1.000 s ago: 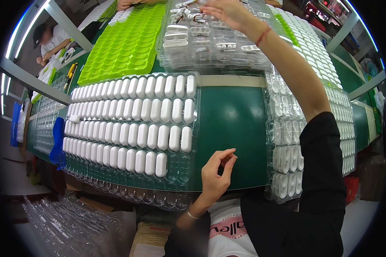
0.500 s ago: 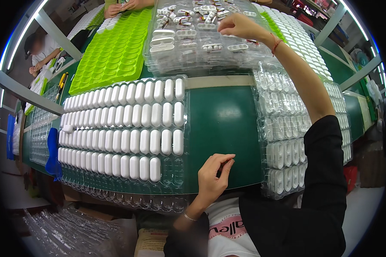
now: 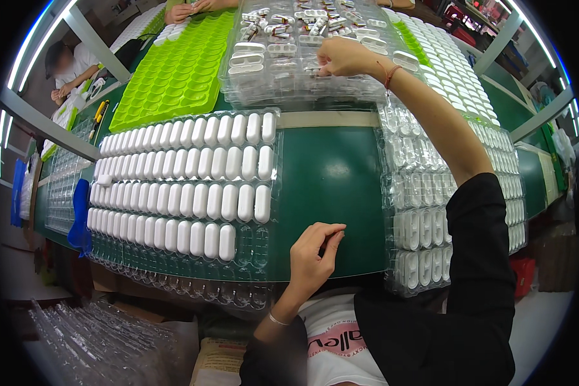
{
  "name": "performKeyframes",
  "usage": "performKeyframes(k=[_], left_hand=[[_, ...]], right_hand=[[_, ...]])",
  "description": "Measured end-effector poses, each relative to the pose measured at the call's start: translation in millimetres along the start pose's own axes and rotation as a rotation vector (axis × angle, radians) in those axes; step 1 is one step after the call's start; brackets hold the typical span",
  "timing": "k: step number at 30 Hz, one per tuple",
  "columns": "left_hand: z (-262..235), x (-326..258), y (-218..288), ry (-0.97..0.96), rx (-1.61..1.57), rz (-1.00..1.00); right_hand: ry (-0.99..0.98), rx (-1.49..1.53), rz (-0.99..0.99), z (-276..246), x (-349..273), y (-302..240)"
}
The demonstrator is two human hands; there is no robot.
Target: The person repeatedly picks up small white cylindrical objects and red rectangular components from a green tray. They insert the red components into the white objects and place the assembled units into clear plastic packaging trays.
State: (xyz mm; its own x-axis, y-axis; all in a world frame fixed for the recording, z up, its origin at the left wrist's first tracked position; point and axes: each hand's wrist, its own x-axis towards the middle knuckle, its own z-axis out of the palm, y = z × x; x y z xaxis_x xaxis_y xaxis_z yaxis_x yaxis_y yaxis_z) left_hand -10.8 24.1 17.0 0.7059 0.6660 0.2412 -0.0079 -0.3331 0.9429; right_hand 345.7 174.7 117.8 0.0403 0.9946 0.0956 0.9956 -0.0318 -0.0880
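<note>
Green bare table strip [image 3: 331,174] between trays; left hand [image 3: 315,257] loosely curled, right hand [image 3: 344,56] pinching into far clear tray [image 3: 289,77].

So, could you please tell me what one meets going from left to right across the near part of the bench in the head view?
Blue scoop → clear tray of white capsule-shaped cases → left hand on the green bench top → clear tray stack under the right arm.
</note>
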Motion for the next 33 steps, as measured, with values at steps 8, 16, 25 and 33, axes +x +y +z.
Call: performKeyframes(k=[8, 16, 25, 33], left_hand=[[-6, -8, -2, 0.133, -0.265, -0.107], [-7, -11, -10, 0.197, -0.349, -0.014], [-8, -14, -23, 0.182, -0.702, 0.112], [-5, -10, -21, 0.335, -0.684, 0.034]], right_hand=[[0.126, 0.808, 0.090, -15, -61, -53], [-0.642, 1.834, 0.292, 27, -186, -152], [-0.684, 1.802, 0.283, 42, -202, -177], [-0.303, 1.555, 0.205, 42, -206, -185]])
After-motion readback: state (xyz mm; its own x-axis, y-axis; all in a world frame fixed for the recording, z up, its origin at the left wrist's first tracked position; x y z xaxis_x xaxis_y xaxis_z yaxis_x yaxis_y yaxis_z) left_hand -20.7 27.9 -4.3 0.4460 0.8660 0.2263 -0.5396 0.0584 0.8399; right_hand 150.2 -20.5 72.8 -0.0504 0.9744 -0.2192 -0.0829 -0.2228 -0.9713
